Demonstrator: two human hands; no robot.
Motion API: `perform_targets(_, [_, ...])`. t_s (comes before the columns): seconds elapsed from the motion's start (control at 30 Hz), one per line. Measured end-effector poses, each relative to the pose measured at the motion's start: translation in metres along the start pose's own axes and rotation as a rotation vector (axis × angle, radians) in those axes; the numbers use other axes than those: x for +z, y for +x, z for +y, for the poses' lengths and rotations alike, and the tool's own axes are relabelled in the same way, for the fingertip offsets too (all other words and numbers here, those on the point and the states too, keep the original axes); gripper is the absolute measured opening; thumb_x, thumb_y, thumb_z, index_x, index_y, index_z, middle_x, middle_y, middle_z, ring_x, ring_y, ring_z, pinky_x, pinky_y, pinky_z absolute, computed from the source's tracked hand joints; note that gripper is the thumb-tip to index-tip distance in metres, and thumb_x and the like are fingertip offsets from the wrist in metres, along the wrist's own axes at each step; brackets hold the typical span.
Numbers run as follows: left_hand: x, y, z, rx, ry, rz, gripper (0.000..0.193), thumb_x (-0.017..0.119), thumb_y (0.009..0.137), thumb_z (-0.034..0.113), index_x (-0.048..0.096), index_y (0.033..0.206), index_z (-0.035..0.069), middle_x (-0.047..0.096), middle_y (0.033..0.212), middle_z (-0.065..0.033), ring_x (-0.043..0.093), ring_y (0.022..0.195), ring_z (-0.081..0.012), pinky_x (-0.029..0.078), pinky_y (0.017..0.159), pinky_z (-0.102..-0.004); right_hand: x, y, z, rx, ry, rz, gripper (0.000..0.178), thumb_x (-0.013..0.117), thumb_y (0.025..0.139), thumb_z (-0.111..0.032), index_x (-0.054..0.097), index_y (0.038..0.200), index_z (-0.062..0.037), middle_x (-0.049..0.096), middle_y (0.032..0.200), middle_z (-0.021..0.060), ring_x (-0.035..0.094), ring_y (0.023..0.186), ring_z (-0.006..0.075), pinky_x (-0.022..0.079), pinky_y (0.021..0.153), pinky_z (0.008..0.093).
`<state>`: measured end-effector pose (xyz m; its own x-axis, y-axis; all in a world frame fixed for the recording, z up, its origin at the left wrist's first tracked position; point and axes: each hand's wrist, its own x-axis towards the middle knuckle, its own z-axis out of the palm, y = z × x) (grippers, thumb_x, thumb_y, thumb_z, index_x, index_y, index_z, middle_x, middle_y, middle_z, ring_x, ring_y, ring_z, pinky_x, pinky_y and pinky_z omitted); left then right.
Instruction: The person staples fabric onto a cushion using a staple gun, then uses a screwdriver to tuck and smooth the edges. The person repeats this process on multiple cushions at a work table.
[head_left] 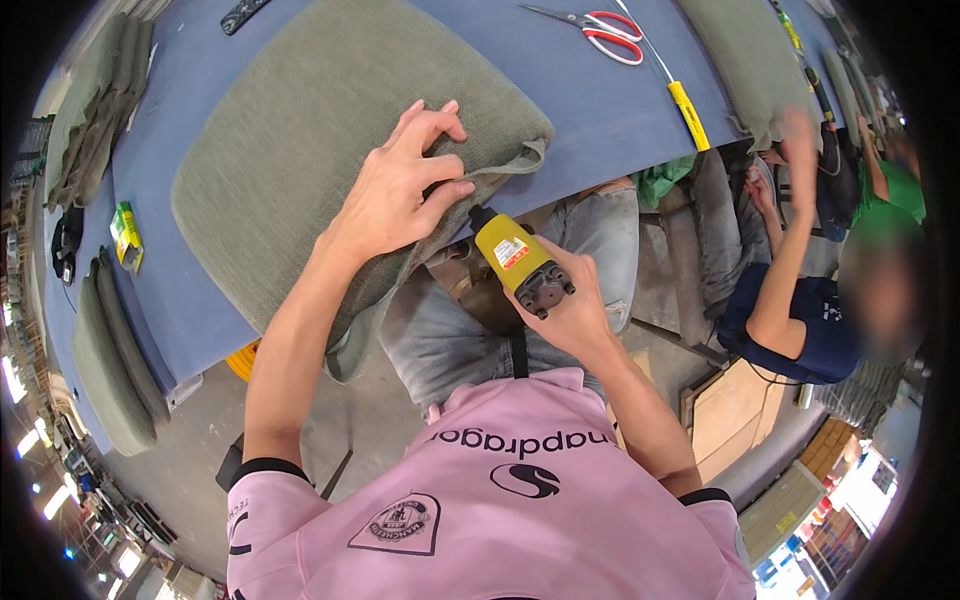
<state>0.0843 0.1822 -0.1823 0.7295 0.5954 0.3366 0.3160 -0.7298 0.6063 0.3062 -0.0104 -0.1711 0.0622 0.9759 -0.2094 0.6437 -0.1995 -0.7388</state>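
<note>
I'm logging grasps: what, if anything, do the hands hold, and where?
Right hand: yellow tool, by its rear part. Left hand: on green cushion near edge; grip unclear.

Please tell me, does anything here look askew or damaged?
On the large grey-green cushion, the near fabric edge hangs loose and rumpled past the table, while the rest looks smooth. I see no spill.

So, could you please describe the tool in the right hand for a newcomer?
On the blue table lies a big grey-green cushion. By its near right edge, the right hand holds a chunky yellow tool with a black nose. Unlike the slim yellow screwdriver on the table, it bears a white-and-red label.
</note>
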Motion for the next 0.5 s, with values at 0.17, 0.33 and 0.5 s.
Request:
perform_targets(0.17, [0.002, -0.001, 0.002, -0.018, 0.005, 0.002, 0.02, 0.087, 0.094, 0.01, 0.07, 0.087, 0.002, 0.067, 0.137, -0.0157, 0.06, 0.155, -0.0417, 0.041, 0.136, -0.0609, -0.003, 0.012, -0.007, -0.119, 0.158, 0.059, 0.054, 0.09, 0.074, -0.005, 0.075, 0.126, -0.0027, 0.08, 0.098, 0.022, 0.076, 0.093, 0.0471, 0.06, 0.083, 0.0487])
perform_targets(0.33, [0.006, 0.003, 0.001, -0.023, 0.024, 0.02, 0.022, 0.087, 0.095, 0.012, 0.069, 0.087, 0.002, 0.065, 0.141, -0.0146, 0.062, 0.153, -0.0418, 0.042, 0.136, -0.06, 0.023, 0.013, 0.027, -0.202, -0.015, 0.231, 0.059, 0.092, 0.075, -0.009, 0.076, 0.131, -0.003, 0.081, 0.106, 0.0222, 0.076, 0.103, 0.0454, 0.06, 0.091, 0.0471])
perform_targets(0.5, [-0.019, -0.007, 0.01, 0.029, 0.066, -0.066, 0.019, 0.083, 0.095, 0.008, 0.065, 0.09, 0.003, 0.059, 0.158, -0.0193, 0.049, 0.163, -0.0452, 0.034, 0.138, -0.0642, 0.024, 0.01, 0.034, -0.026, 0.105, 0.125, 0.073, 0.097, 0.074, -0.012, 0.074, 0.143, -0.0082, 0.079, 0.128, 0.0193, 0.068, 0.121, 0.044, 0.056, 0.107, 0.0493])
